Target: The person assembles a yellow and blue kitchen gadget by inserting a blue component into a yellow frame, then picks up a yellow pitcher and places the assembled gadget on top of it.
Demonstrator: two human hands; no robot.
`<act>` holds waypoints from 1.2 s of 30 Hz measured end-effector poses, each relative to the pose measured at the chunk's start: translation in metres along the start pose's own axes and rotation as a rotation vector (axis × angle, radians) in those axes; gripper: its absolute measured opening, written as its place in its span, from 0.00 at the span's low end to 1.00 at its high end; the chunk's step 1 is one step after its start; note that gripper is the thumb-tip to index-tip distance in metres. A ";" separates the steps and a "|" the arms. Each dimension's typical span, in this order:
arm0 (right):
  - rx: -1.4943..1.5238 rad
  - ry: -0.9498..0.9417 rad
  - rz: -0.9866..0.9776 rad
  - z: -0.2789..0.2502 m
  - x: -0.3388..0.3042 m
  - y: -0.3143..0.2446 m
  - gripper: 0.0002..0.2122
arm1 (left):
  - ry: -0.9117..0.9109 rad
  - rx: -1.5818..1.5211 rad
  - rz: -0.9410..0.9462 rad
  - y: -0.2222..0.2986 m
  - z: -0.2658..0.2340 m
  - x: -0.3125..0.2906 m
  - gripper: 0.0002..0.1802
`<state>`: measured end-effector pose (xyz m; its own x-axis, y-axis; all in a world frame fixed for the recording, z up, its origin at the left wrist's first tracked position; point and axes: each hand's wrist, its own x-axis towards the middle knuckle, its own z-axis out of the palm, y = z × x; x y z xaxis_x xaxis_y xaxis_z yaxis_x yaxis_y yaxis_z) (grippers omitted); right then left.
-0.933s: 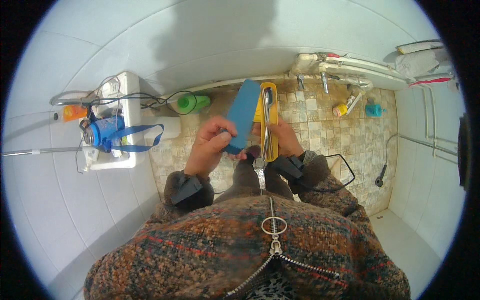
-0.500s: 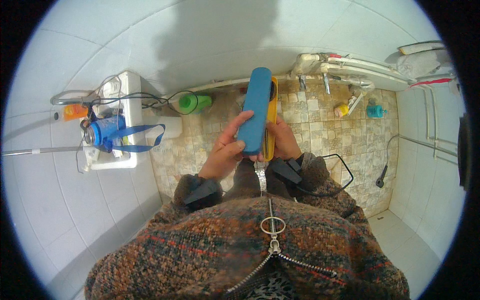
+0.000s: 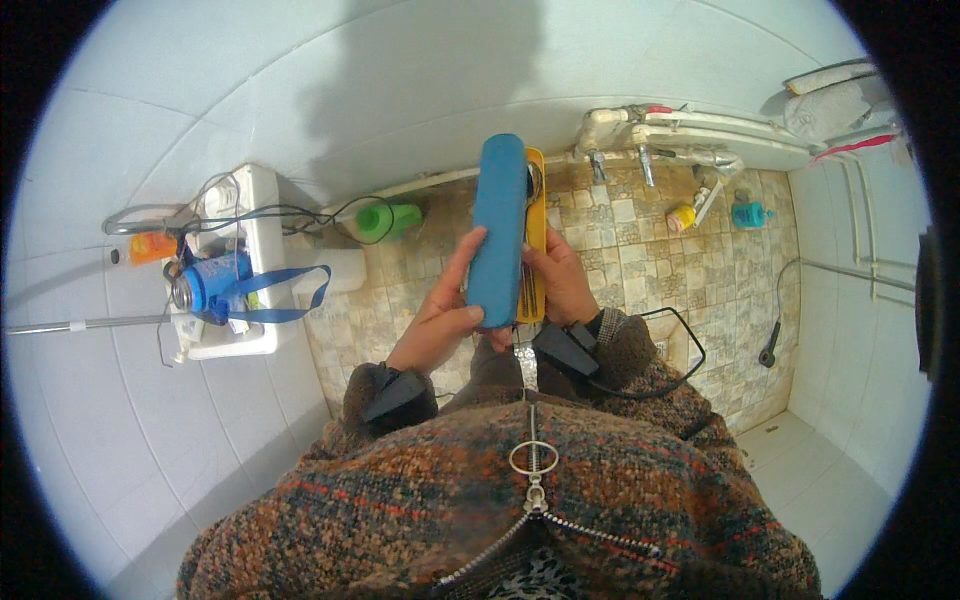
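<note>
A long cutlery case is held up in front of me, its blue lid (image 3: 497, 225) tipped off its yellow tray (image 3: 537, 290). My left hand (image 3: 440, 318) grips the lid, the thumb lying near its lower end. On the other side, my right hand (image 3: 560, 278) is closed on the tray with its thumb over the inner edge. Slim metal cutlery (image 3: 531, 195) shows in the gap, including what looks like a spoon's bowl near the far end. The lid hides most of the tray's inside.
At left, a white shelf (image 3: 262, 200) bears a blue strapped bottle (image 3: 215, 282) and black cables. A green bottle (image 3: 390, 220) lies by the wall. Taps (image 3: 645, 165) and pipes run along the far wall. A yellow container (image 3: 682, 217) and teal bottle (image 3: 748, 214) are on the tiled floor, right.
The lid has shifted slightly left, away from the tray, so the gap is wider and more cutlery shows. My right thumb now lies over the tray's edge.
</note>
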<state>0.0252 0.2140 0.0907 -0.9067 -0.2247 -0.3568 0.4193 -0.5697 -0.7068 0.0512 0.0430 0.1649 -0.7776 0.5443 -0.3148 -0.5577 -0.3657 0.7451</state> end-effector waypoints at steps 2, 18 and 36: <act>-0.012 0.006 0.003 0.001 -0.002 -0.002 0.14 | -0.029 0.052 0.002 -0.002 0.003 0.001 0.45; 0.011 0.035 -0.004 -0.003 -0.001 0.002 0.17 | -0.005 0.162 -0.064 -0.014 0.001 0.003 0.41; 0.112 -0.036 -0.055 0.000 0.000 -0.005 0.15 | 0.075 0.125 0.096 -0.021 0.003 0.004 0.37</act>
<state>0.0229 0.2166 0.0938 -0.9300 -0.2175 -0.2962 0.3632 -0.6660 -0.6516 0.0601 0.0553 0.1501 -0.8476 0.4519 -0.2783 -0.4433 -0.3143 0.8395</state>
